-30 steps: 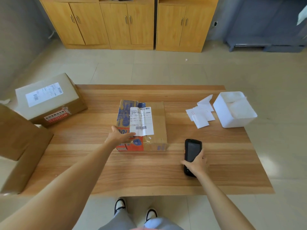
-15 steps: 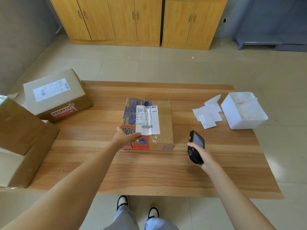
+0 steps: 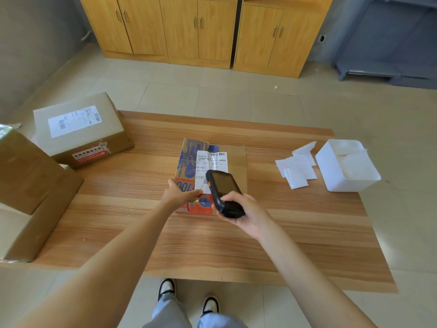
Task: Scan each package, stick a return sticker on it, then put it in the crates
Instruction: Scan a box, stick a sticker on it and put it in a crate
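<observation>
The right hand (image 3: 246, 213) grips the scanner (image 3: 223, 192) over the package (image 3: 234, 162) lying mid-tabletop (image 3: 165, 233); the left hand (image 3: 178, 195), fingers flat, presses its near corner. Best to aim squarely at the label (image 3: 210, 162) barcode, holding the package steady.

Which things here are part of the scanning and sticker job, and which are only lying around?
Part of the job:
- package steadied by left hand
- scanner in right hand
- stickers
- labelled box

Lying about:
- white tub
- cabinets
- cardboard box, role unclear
</observation>
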A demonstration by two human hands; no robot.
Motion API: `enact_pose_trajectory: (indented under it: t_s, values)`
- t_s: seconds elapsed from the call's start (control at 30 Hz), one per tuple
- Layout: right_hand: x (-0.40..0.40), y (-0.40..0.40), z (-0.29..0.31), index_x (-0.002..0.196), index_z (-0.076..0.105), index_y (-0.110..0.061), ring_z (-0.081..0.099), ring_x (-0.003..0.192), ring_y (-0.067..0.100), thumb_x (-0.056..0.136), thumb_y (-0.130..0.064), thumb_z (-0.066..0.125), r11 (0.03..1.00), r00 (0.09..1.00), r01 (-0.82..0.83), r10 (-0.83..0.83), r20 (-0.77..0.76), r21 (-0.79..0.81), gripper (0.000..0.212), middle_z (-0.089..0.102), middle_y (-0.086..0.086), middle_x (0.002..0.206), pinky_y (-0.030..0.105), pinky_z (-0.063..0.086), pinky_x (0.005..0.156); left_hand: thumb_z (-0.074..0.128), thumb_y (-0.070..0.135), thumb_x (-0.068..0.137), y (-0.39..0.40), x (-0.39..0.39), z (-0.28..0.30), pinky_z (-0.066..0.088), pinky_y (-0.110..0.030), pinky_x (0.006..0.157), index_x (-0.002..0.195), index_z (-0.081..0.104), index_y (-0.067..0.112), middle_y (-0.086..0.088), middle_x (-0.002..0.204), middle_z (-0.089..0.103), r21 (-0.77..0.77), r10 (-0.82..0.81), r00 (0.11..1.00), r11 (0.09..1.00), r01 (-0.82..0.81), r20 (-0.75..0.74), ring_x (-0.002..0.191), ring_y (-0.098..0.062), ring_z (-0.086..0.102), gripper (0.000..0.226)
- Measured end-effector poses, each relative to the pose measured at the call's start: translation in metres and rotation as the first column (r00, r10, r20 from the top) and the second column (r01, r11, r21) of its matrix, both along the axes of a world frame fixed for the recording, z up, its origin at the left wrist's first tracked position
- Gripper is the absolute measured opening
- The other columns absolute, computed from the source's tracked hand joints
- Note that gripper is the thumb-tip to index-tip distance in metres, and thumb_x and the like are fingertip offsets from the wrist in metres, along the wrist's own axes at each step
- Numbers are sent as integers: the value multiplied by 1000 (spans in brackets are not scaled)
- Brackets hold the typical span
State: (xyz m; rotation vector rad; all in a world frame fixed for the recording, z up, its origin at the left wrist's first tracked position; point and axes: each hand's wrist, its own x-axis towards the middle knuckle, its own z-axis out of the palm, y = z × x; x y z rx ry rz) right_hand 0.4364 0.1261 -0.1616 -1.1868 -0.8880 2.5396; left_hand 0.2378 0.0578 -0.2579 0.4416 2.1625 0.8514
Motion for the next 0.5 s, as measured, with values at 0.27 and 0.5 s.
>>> enact_pose_trajectory:
  t_s: [0.27, 0.5]
  values:
    - [6, -28, -14, 123, 51, -1, 67, 85, 36, 75, 6, 69, 995, 987, -49, 35, 154, 86, 51, 63, 26, 109, 37, 56, 62, 78, 47, 73, 0, 0, -1, 49, -40, 92, 127, 29, 11, -10, 117, 54, -20, 7, 1000, 1000, -8, -14, 108, -27, 56, 81]
    - [14, -35, -17, 121, 52, -6, 66, 85, 36, 74, 6, 69, 993, 986, -50, 33, 161, 106, 51, 63, 26, 110, 37, 56, 62, 83, 47, 66, -3, -2, -4, 52, -43, 91, 120, 33, 14, -9, 115, 60, 27, 32, 999, 999, -32, 20, 102, -25, 63, 81]
